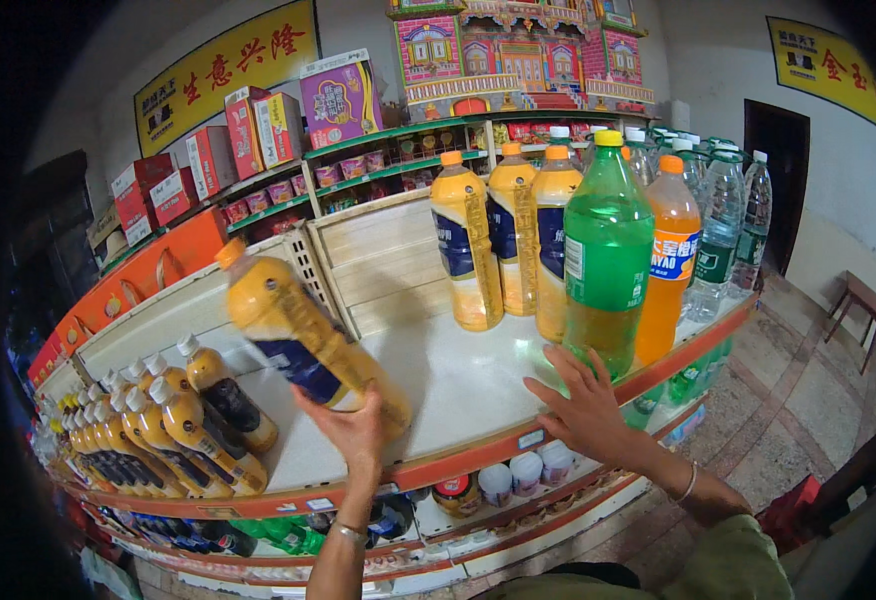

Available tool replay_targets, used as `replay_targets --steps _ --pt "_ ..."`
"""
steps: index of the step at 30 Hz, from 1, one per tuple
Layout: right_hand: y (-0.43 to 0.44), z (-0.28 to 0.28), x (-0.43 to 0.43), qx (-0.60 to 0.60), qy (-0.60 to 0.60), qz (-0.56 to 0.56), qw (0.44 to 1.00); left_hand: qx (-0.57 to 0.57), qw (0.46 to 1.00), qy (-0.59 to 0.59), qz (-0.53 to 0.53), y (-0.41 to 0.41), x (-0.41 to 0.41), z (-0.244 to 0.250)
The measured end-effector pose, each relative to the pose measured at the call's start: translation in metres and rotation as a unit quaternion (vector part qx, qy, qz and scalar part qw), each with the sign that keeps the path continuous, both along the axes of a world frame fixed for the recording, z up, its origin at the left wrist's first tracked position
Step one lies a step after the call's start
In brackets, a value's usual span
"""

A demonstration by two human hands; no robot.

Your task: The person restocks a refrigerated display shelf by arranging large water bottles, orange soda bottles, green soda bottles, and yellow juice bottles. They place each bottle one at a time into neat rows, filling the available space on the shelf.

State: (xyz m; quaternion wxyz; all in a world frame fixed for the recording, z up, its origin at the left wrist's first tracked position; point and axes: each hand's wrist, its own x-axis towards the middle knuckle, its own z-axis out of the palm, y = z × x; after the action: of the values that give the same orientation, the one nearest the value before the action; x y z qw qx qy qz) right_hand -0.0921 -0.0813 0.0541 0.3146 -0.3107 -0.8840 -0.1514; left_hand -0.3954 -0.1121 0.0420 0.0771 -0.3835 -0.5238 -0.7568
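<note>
My left hand [348, 427] grips the lower part of a large plastic bottle of yellow drink [310, 337] with an orange cap and a dark blue label. That bottle leans to the left over the white shelf board [438, 397]. At the front edge of the shelf, my right hand [588, 409] has its fingers spread and holds nothing. Its fingertips overlap the base of a big green soda bottle [609, 247] with a yellow cap; whether they touch it I cannot tell. Behind stand similar yellow drink bottles [468, 262], upright.
Smaller white-capped bottles [205, 442] crowd the shelf's left end. An orange soda bottle [667, 277] and clear water bottles [715, 225] stand at right. A red shelf lip [475, 454] runs along the front, with jars [456, 491] below. A wooden stool [858, 296] is on the floor.
</note>
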Motion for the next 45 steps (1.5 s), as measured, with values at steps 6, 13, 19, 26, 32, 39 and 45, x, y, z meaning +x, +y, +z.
replay_targets --steps 6,13,19,26,32,39,45 --pt "-0.012 -0.017 0.028 -0.042 0.013 -0.04 0.998 -0.008 0.994 0.105 -0.013 0.046 0.058 0.009" --pt "-0.016 -0.031 0.035 -0.096 0.024 -0.011 0.995 -0.059 0.986 0.138 -0.077 0.084 0.138 0.014" --pt "-0.022 -0.045 0.045 -0.114 0.015 0.001 0.993 -0.025 0.987 0.099 -0.126 0.104 0.177 0.019" --pt "-0.024 -0.064 0.058 -0.155 0.037 0.015 0.987 -0.069 0.975 0.139 -0.157 0.129 0.166 0.02" --pt "-0.033 -0.068 0.063 -0.198 0.067 0.028 0.977 -0.13 0.972 0.133 -0.142 0.146 0.148 0.013" --pt "-0.043 -0.07 0.065 -0.244 0.069 0.024 0.967 -0.163 0.968 0.074 -0.177 0.142 0.159 0.019" --pt "-0.047 -0.076 0.059 -0.248 0.097 0.057 0.962 -0.213 0.965 0.098 -0.112 0.137 0.166 0.01"
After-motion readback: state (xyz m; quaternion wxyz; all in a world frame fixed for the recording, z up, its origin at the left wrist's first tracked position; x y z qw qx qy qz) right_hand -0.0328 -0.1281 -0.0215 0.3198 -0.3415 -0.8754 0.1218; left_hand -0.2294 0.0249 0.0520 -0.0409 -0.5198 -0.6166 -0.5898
